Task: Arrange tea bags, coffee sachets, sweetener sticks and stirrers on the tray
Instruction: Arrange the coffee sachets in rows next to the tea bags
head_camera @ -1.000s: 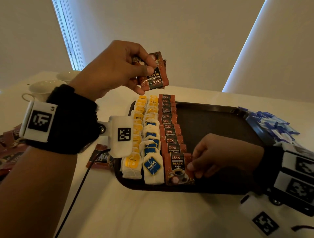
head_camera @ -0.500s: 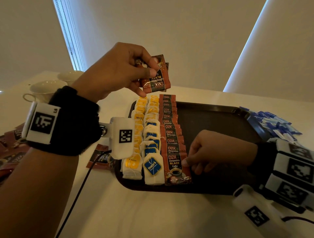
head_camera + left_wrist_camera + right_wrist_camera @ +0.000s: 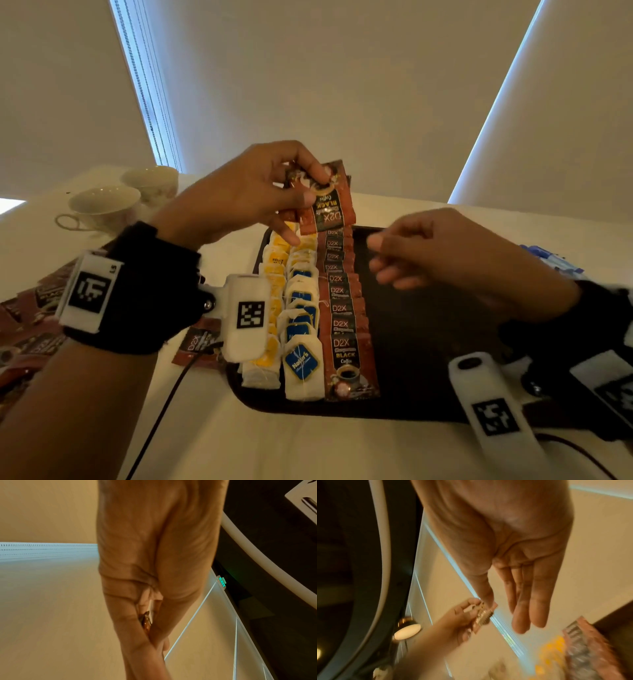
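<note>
A dark tray point(image 3: 428, 407) lies on the white table. On its left side run three overlapping rows: yellow-tagged tea bags point(image 3: 270, 274), blue-tagged tea bags point(image 3: 303, 366) and brown D2X coffee sachets point(image 3: 346, 356). My left hand point(image 3: 239, 195) is raised over the tray's far left corner and pinches a small stack of coffee sachets point(image 3: 327, 205) between thumb and fingers; the left wrist view shows only the sachet edge point(image 3: 145, 622). My right hand point(image 3: 445, 253) hovers over the tray's bare middle, fingers nearly straight point(image 3: 525, 601), holding nothing. The held sachets point(image 3: 482, 615) appear blurred in the right wrist view.
Two white teacups point(image 3: 102, 205) stand at the far left. Loose coffee sachets point(image 3: 37, 329) lie on the table left of the tray, one point(image 3: 198, 346) beside its rim. Blue sweetener sticks point(image 3: 555, 263) are piled beyond the tray's right edge. A black cable point(image 3: 164, 404) runs off my left wrist.
My right hand has left the nearest coffee sachet in the row and risen across the tray toward my left hand. My left hand has tilted its sachets more upright.
</note>
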Available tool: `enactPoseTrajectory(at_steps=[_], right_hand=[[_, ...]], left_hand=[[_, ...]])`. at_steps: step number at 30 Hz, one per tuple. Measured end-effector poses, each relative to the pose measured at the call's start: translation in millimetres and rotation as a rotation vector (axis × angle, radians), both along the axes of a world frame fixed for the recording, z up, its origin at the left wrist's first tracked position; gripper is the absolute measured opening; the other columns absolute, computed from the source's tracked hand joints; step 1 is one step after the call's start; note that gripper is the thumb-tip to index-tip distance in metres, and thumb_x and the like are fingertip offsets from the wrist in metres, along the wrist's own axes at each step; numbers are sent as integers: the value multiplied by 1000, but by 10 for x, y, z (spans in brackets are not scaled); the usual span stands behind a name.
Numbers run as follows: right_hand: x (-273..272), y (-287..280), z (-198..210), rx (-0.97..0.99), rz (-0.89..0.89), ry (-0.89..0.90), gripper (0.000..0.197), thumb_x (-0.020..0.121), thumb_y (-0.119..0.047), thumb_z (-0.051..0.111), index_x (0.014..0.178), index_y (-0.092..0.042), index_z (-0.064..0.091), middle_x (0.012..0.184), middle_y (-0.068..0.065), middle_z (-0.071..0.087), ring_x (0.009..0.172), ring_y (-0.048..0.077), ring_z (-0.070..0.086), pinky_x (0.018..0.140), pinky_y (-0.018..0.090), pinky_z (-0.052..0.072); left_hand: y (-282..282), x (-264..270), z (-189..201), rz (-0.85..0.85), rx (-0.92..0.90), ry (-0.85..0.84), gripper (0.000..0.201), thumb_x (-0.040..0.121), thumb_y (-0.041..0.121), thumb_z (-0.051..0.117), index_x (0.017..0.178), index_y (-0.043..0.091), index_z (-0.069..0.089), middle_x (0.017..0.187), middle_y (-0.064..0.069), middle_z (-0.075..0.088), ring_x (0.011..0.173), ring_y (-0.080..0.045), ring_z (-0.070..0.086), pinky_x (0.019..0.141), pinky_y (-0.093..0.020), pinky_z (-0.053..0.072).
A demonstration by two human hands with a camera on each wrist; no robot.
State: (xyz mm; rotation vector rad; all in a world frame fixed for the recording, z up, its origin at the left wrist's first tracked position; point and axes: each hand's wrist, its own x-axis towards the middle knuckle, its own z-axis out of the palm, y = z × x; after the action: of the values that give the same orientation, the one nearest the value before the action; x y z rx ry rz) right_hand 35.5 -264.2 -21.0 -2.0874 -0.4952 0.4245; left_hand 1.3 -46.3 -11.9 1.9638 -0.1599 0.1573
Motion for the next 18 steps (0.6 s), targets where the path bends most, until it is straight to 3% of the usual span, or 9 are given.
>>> enactPoseTrajectory(at_steps=[3, 6, 9, 13, 16, 18], right_hand=[[45, 77, 36, 186, -54, -34, 27, 81, -35, 65, 101, -16, 62, 90, 5, 72, 78, 10, 70, 63, 22, 57], [68, 156, -14, 242, -32, 22, 31, 78, -27, 71, 103, -15, 59, 95, 10, 69, 83, 14, 70, 61, 21, 56], [109, 218, -60, 306, -51, 29, 28, 78, -17, 72, 101, -10, 58, 95, 13, 69, 82, 18, 70, 64, 25, 58], [224, 196, -37, 380, -81, -1, 11, 83, -10, 66, 94, -12, 62, 93, 11, 69, 79, 13, 69, 65, 22, 57], [295, 77, 18, 493, -64, 144, 8, 89, -6, 56, 93, -9, 62, 99, 13, 69, 88, 16, 70, 70, 24, 58], [311, -11, 50, 514, -41, 214, 12, 92, -3, 50, 94, -6, 61, 98, 13, 68, 86, 18, 70, 68, 25, 58]], left_hand=[[-41, -19, -8, -15, -20, 17, 28, 85, 5, 63, 109, 15, 52, 102, -5, 65, 70, -19, 71, 47, -31, 56], [-66, -39, 7, 14, -31, -4, 38, 84, 7, 65, 117, 19, 50, 97, -4, 66, 70, -21, 72, 45, -30, 56], [-107, -29, 3, 54, -46, -41, 32, 84, 10, 66, 112, 16, 53, 97, -4, 66, 72, -19, 72, 44, -29, 55], [-108, -10, -12, 80, -63, -38, 27, 80, 15, 69, 104, 18, 56, 93, -4, 69, 72, -21, 72, 42, -28, 54], [-58, -10, -6, 78, -38, -26, 23, 82, 14, 67, 102, 20, 58, 90, -2, 72, 73, -20, 72, 43, -28, 54], [-23, -3, -7, 76, 39, -40, 20, 87, 12, 62, 102, 24, 58, 89, 1, 71, 72, -18, 71, 41, -25, 51]])
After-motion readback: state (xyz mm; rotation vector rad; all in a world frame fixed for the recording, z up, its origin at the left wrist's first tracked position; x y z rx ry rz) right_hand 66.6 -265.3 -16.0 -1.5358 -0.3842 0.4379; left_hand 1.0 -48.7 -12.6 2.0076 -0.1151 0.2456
